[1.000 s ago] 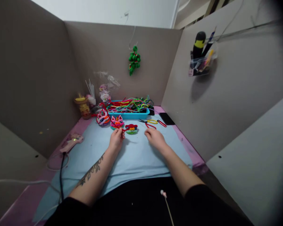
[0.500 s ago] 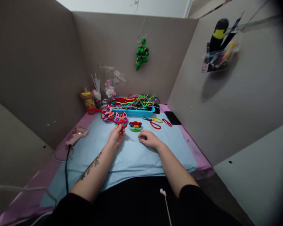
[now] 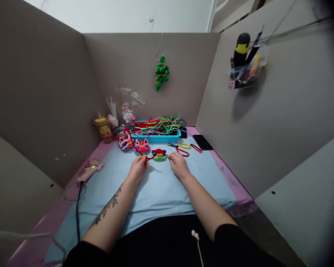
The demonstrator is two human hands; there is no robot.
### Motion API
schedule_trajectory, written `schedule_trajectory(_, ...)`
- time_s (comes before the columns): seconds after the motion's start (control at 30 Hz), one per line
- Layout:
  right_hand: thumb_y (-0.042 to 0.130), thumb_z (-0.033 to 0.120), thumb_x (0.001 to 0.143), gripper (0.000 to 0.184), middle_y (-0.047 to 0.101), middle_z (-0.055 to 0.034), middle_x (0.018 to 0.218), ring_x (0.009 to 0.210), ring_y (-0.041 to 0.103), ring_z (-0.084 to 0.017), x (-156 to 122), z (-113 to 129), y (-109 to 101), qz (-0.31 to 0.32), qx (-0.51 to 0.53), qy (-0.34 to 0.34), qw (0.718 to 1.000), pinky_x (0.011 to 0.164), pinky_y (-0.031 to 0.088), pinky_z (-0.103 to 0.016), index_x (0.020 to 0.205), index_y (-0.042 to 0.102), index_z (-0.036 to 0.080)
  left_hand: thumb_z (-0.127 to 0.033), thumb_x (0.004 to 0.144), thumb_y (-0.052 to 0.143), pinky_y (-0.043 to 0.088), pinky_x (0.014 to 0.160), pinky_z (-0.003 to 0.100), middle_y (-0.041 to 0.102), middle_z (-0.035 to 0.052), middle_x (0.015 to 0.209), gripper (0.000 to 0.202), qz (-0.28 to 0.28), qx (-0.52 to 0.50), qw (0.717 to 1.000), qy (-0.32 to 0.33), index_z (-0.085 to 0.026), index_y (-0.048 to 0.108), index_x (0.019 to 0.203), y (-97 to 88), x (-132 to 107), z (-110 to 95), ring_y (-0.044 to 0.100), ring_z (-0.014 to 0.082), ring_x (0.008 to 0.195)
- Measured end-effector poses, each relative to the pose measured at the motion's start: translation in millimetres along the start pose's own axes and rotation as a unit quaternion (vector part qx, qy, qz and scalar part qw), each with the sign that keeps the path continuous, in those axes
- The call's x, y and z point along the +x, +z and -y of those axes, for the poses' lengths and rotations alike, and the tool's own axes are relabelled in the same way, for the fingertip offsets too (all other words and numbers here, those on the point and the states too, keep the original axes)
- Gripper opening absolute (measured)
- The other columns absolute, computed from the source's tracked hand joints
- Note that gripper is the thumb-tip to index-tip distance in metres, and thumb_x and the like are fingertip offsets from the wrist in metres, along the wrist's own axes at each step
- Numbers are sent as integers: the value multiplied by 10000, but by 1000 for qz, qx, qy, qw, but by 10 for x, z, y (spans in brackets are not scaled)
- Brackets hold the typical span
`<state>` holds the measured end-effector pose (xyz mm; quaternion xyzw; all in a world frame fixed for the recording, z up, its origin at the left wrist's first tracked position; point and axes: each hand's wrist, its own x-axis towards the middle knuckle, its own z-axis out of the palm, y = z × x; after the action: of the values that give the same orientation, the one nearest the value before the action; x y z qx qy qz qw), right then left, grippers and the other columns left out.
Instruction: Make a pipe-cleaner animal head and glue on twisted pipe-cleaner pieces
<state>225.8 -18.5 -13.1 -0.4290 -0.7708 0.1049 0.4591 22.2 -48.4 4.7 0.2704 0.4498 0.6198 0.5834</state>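
My left hand [image 3: 138, 167] pinches a red pipe cleaner [image 3: 136, 147], which is bent into a loop above the hand and has a short end pointing right. Just right of that end sits a small pipe-cleaner animal head [image 3: 159, 155] with a red top, dark blue eyes, an orange middle and a green base. My right hand [image 3: 179, 165] is at its right side, fingers curled together; whether they touch it or hold anything is hidden. Behind my left hand stand a pink-eared head [image 3: 142, 147] and a similar white-and-pink one [image 3: 125, 142].
A blue tray [image 3: 156, 139] of colourful pipe cleaners lies at the back. Scissors [image 3: 183, 151], a red-handled tool [image 3: 196, 148] and a black phone [image 3: 202, 142] are on the right. A pink glue gun [image 3: 90, 171] with a cord lies left, near a drink cup [image 3: 103, 129].
The red pipe cleaner has swung more upright, its short end now nearer the red-topped head. My right hand has moved closer to that head's right side. The camera view has shifted slightly.
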Motion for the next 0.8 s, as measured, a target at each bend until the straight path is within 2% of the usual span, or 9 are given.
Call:
schedule_trajectory(0.1, 542, 194, 798, 152, 648, -52, 849, 724, 570, -160, -33, 171, 95, -30, 115, 27, 993, 713, 474, -298, 921, 631, 188, -418, 548, 784, 388, 498, 167, 542, -30, 572, 395, 22, 35, 999, 13, -144, 531, 677, 31, -52, 12, 497, 62, 520)
schedule_trajectory(0.17, 590, 239, 781, 205, 648, -41, 829, 664, 567, -143, -50, 294, 153, -10, 180, 49, 982, 636, 474, -270, 976, 629, 191, -441, 551, 776, 390, 505, 170, 540, -32, 570, 405, 38, 52, 998, 14, -143, 535, 684, 50, -79, 30, 498, 65, 522)
schedule_trajectory(0.23, 601, 264, 778, 178, 642, -34, 802, 656, 565, -137, -54, 386, 177, -2, 210, 56, 976, 615, 468, -257, 935, 644, 191, -452, 562, 766, 388, 507, 176, 543, -30, 575, 405, 55, 68, 996, 14, -141, 542, 694, 66, -95, 52, 505, 71, 525)
schedule_trajectory(0.4, 575, 269, 802, 121, 613, -24, 721, 659, 550, -130, -44, 462, 104, -15, 210, 24, 977, 622, 455, -255, 762, 655, 187, -433, 601, 750, 394, 514, 179, 559, -23, 585, 360, 78, 87, 993, 14, -143, 563, 703, 96, -117, 81, 541, 92, 562)
schedule_trajectory(0.6, 614, 243, 772, 75, 604, -37, 766, 688, 562, -136, -72, 430, 133, 13, 209, -1, 978, 624, 473, -263, 761, 673, 197, -319, 545, 806, 451, 596, 205, 674, 35, 735, 406, 84, 30, 996, -2, -129, 625, 855, 108, -127, 59, 599, 109, 629)
schedule_trajectory(0.7, 612, 240, 772, 60, 591, -33, 767, 676, 551, -132, -84, 418, 178, 21, 192, -17, 981, 623, 474, -260, 758, 652, 198, -290, 523, 818, 460, 604, 219, 695, 42, 753, 488, 54, 20, 998, 27, -149, 594, 933, 99, -113, 69, 611, 112, 613)
schedule_trajectory(0.8, 603, 233, 780, 64, 575, -27, 745, 683, 538, -136, -88, 414, 187, 30, 161, -45, 986, 661, 470, -267, 733, 614, 192, -331, 551, 797, 460, 583, 220, 693, 36, 726, 442, 36, 57, 994, 81, -152, 591, 899, 101, -118, 83, 605, 108, 580)
